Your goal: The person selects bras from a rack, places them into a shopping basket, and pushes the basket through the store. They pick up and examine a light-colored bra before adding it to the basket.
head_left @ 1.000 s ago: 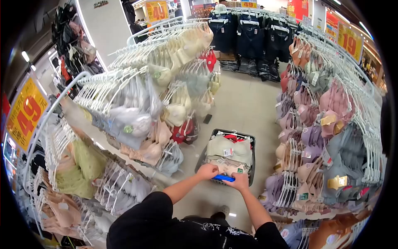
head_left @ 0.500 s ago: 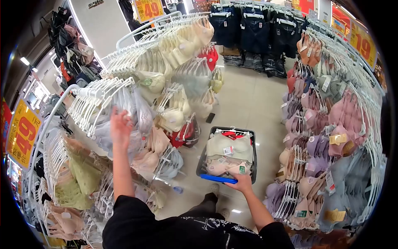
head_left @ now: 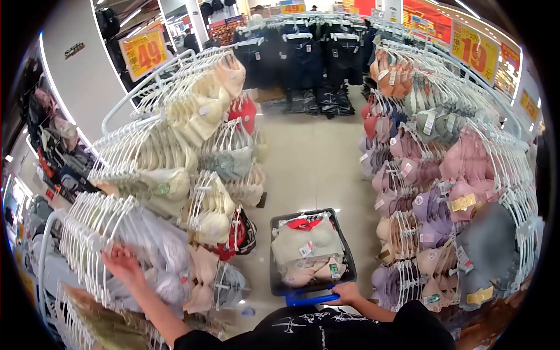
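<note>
My left hand (head_left: pixel 123 263) is at the rack on the left, against the white hangers (head_left: pixel 96 236) of a row of pale lavender bras (head_left: pixel 160 251). Its fingers are loosely bent, and no item shows in them. My right hand (head_left: pixel 348 293) is closed around the blue handle (head_left: pixel 312 300) of a dark shopping basket (head_left: pixel 352 265). On top in the basket lies a pale cream bra (head_left: pixel 321 236) with a white tag. Below it is a pinkish bra (head_left: pixel 306 271) with a green tag, and something red (head_left: pixel 303 223) shows at the far end.
Racks of bras line both sides of a tiled aisle (head_left: pixel 309 157). On the right hang pink bras (head_left: pixel 466 157) and a grey-blue bra (head_left: pixel 487 245). Dark shorts (head_left: pixel 303 61) hang at the far end, above folded stacks (head_left: pixel 318 102). Yellow price signs (head_left: pixel 144 53) stand above the racks.
My left hand has gone from raised with spread fingers to the lavender bras' hangers. My right hand still holds the basket. The view has tilted up and turned, showing more of the aisle.
</note>
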A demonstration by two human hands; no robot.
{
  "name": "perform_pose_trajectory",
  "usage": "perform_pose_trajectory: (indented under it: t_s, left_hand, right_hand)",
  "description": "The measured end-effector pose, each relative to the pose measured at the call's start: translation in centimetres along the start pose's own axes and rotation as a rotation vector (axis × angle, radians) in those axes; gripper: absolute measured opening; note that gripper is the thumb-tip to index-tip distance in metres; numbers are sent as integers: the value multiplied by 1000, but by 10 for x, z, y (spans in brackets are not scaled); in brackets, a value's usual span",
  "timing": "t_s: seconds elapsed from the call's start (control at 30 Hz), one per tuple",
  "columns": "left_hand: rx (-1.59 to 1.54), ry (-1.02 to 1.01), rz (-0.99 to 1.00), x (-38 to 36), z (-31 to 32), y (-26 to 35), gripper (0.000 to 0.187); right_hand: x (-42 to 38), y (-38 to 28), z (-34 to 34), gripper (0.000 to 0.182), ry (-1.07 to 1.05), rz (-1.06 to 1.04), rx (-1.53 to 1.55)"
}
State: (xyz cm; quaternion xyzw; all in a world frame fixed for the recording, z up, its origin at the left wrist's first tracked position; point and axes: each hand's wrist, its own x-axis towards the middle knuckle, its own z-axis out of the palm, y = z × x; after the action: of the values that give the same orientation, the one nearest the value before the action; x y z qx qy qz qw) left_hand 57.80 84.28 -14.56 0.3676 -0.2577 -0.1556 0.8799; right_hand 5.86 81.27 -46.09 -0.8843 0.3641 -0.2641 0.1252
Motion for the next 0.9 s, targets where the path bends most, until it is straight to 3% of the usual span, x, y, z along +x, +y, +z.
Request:
perform_pose_trajectory:
  t_s: [0.1,0.17,0.2,0.23,0.3,0.4,0.53,0.57,0.67,0.77,0.8,0.83,0.9]
  left_hand:
    - [188,21,65,15,-27,-2,39]
    - [281,27,217,-10,10,5,45]
    - [284,8,196,-12,6,5,47]
    - [245,127,180,-23,24,8,47]
    - [288,-47,195,-22,4,5,45]
    - [311,72,246,-20,14,8,41]
    - [263,-39,193,-7,19,17,39]
    - [270,16,205,-14,21,16,40]
    - [349,105,232,-33,27,11,43]
    - [420,49,235,-39,23,7,42]
    - [507,72,250,-31,16,3,45]
    - [571,-13,284,-26,14,0,46]
    - [694,-177,351,-19,13,-6,48]
  right_hand:
    - [-3,2,-2,44,-33,-10,9]
    - [-3,2,-2,47,-73,18,56]
    - [3,-5,-11,48,-93,39,40]
    - [3,-5,-10,45,-100,51,51]
    - [0,-3,-8,40,-123,64,74]
    - [-9,15,7,32,-196,30,89]
    - [-13,28,17,16,-282,25,193]
    - [-13,29,17,15,-340,37,191]
    - [-15,41,28,17,-469,107,239]
    - [-6,37,25,18,-332,192,440]
    - [2,29,10,25,-472,366,436]
    - [-3,48,37,34,-364,294,643]
    - [4,47,24,40,-308,429,818]
